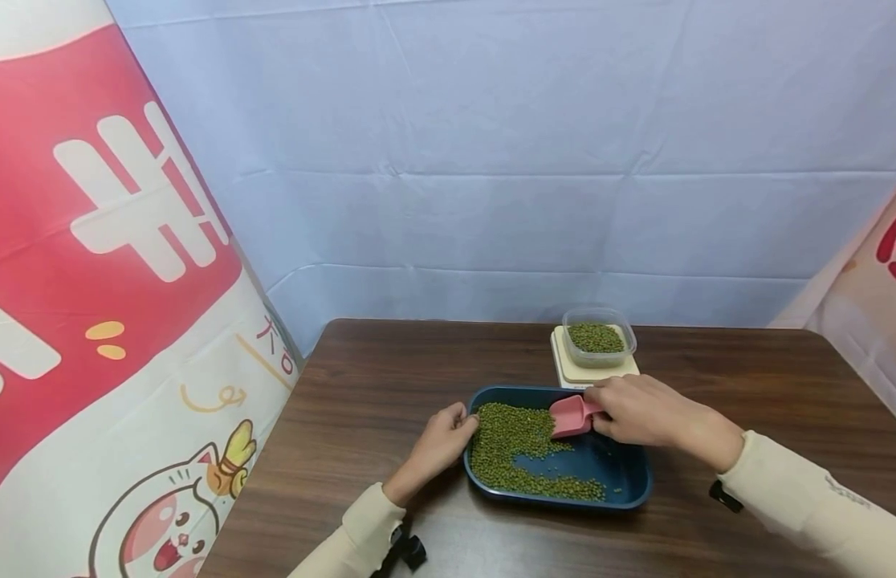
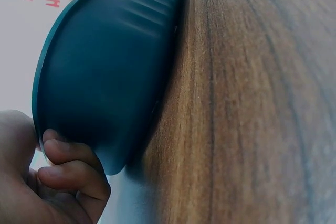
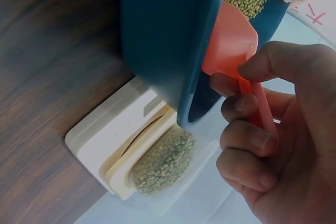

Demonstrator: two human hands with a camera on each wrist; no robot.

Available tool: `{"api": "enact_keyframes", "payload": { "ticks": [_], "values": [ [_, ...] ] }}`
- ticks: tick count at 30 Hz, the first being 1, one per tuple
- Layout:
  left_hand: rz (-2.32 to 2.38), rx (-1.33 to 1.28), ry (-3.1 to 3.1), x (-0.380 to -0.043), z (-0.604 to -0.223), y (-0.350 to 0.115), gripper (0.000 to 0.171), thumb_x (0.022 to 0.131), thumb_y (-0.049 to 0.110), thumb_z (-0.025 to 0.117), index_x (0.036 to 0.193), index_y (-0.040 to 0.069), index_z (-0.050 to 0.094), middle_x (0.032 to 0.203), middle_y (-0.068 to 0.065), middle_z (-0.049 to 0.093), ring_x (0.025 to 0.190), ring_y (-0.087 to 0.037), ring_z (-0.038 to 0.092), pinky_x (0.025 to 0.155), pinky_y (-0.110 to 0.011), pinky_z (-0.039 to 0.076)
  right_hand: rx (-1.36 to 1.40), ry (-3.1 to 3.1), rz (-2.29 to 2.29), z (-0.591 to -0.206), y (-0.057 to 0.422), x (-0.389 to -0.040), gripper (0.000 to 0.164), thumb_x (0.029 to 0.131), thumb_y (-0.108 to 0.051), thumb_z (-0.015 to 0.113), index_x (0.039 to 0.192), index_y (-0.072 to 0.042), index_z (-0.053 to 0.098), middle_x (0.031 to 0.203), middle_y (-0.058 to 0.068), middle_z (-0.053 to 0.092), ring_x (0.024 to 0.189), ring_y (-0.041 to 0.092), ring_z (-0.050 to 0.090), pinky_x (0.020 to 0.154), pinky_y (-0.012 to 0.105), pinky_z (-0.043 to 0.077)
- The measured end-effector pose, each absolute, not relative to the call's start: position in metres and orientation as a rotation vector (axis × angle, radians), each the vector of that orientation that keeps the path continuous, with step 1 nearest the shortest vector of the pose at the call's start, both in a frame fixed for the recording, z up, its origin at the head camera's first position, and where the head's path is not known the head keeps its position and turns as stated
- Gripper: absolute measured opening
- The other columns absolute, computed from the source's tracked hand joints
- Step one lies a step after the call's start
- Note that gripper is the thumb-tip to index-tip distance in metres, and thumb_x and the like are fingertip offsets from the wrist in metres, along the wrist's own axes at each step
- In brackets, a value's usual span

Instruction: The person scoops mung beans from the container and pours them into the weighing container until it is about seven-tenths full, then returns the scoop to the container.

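Observation:
A dark blue tray [image 1: 621,474] stands on the table, with green mung beans [image 1: 509,433] heaped mostly in its left part. My left hand [image 1: 441,440] grips the tray's left rim; in the left wrist view, curled fingers [image 2: 79,169] press the outer wall near a corner. My right hand [image 1: 639,409] holds a pink scoop [image 1: 569,416] by its handle. The scoop's mouth faces left, at the edge of the beans inside the tray. In the right wrist view the fingers wrap round the scoop handle [image 3: 262,106]. Whether beans lie in the scoop is hard to tell.
Behind the tray, a cream kitchen scale [image 1: 574,373] bears a clear plastic container [image 1: 629,341] with mung beans in it. Dark wooden table [image 1: 376,385] surrounds them. A pale cloth backdrop [image 1: 448,225] hangs behind, and a printed cloth [image 1: 166,361] hangs at the left.

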State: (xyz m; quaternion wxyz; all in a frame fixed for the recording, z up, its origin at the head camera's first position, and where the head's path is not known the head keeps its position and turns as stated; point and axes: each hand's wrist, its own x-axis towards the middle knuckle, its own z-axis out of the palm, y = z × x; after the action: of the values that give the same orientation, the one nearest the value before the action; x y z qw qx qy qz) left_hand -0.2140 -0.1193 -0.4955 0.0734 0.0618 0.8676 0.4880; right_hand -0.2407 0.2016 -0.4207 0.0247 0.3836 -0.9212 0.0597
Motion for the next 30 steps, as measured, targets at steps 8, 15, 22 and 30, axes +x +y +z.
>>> {"api": "enact_keyframes", "payload": {
  "ticks": [8, 15, 22, 30],
  "values": [
    [1.471, 0.196, 2.587, -0.214, -0.496, -0.119, 0.031, 0.098, 0.035, 0.049, 0.077, 0.013, 0.043, 0.054, 0.004, 0.037, 0.039, -0.011, 0.037, 0.037, -0.022, 0.033, 1.231, -2.803, 0.183, -0.421, 0.194, -0.246, 0.023, 0.08, -0.022, 0.069, 0.072, -0.025, 0.048, 0.066, -0.012, 0.041, 0.053, 0.008, 0.035, 0.047, 0.027, 0.029],
    [1.471, 0.197, 2.594, -0.215, -0.497, -0.119, 0.03, 0.098, 0.034, 0.05, 0.077, 0.013, 0.043, 0.054, 0.004, 0.037, 0.038, -0.01, 0.037, 0.036, -0.021, 0.032, 1.252, -2.797, 0.169, -0.421, 0.19, -0.249, 0.023, 0.079, -0.021, 0.069, 0.071, -0.025, 0.047, 0.064, -0.011, 0.04, 0.053, 0.009, 0.033, 0.047, 0.027, 0.027],
    [1.464, 0.195, 2.61, -0.216, -0.498, -0.119, 0.03, 0.098, 0.034, 0.05, 0.076, 0.013, 0.042, 0.055, 0.004, 0.038, 0.039, -0.01, 0.037, 0.037, -0.021, 0.033, 1.285, -2.772, 0.177, -0.422, 0.182, -0.251, 0.022, 0.08, -0.02, 0.069, 0.072, -0.024, 0.049, 0.064, -0.011, 0.04, 0.053, 0.009, 0.033, 0.048, 0.027, 0.028],
    [1.485, 0.206, 2.594, -0.216, -0.498, -0.119, 0.03, 0.098, 0.032, 0.05, 0.076, 0.013, 0.042, 0.055, 0.003, 0.038, 0.039, -0.011, 0.037, 0.037, -0.022, 0.033, 1.331, -2.763, 0.161, -0.422, 0.174, -0.253, 0.019, 0.081, -0.02, 0.068, 0.074, -0.023, 0.05, 0.066, -0.011, 0.042, 0.053, 0.008, 0.033, 0.048, 0.026, 0.026]
  ]
}}
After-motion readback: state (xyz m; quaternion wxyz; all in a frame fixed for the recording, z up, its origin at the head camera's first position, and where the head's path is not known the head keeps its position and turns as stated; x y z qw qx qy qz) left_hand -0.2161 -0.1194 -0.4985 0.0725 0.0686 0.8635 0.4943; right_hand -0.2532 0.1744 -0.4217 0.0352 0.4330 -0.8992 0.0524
